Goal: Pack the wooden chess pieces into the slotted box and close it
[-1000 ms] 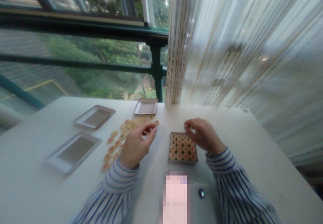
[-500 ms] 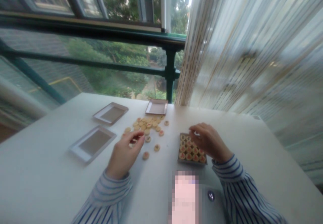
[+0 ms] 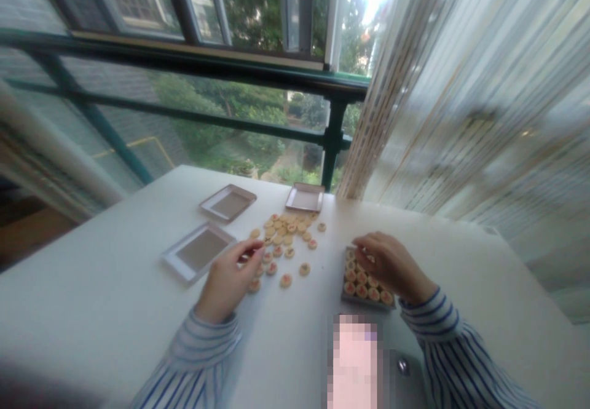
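A person's left hand (image 3: 228,278) rested among scattered round tan wooden game pieces (image 3: 286,238) on the white table (image 3: 92,298), fingertips (image 3: 253,250) drawn narrow; whether they held one was unclear. The right hand (image 3: 391,264) curled over a small square box (image 3: 367,292) of pieces, grip hidden.

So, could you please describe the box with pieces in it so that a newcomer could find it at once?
On the white table by the window, look right of the scattered round wooden pieces, beneath the person's right hand. The small square box there holds neat rows of pieces, whereas the three trays to its left are empty.
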The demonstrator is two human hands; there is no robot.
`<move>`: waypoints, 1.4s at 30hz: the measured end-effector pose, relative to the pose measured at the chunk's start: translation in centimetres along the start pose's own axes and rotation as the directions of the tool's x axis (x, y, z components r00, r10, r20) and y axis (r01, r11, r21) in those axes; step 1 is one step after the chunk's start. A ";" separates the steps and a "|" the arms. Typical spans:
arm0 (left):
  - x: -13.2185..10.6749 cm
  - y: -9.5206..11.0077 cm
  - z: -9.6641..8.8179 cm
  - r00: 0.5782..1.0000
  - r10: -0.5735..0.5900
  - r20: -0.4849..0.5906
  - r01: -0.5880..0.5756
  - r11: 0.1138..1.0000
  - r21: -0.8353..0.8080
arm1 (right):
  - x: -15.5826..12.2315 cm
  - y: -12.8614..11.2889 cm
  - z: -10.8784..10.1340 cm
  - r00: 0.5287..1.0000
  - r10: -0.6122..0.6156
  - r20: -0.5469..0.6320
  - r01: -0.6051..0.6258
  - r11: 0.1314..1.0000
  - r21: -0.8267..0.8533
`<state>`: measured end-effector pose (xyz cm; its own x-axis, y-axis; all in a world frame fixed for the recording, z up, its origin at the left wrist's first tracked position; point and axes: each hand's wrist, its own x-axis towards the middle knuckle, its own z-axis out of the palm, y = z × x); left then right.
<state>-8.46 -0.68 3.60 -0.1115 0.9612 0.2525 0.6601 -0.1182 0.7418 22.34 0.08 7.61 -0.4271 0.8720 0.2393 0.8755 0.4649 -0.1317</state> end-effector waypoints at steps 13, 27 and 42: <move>1.9 2.4 4.0 0.951 0.245 0.188 -0.268 0.957 0.107 | 2.5 -1.2 1.0 0.984 -0.023 0.177 0.032 0.998 -0.048; 3.4 3.8 8.5 0.915 0.207 0.346 -0.327 0.882 0.338 | 4.6 -1.6 3.3 0.950 -0.003 0.311 0.038 0.993 -0.108; 3.8 3.8 10.5 0.919 0.214 0.330 -0.363 0.785 0.502 | 5.4 -1.3 4.5 0.939 0.008 0.343 0.037 0.991 -0.126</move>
<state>1.44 5.11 0.83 0.2841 0.9407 0.1854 0.9316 -0.3165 0.1785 17.92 4.88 4.70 -0.4715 0.8755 -0.1058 0.8805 0.4741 -0.0003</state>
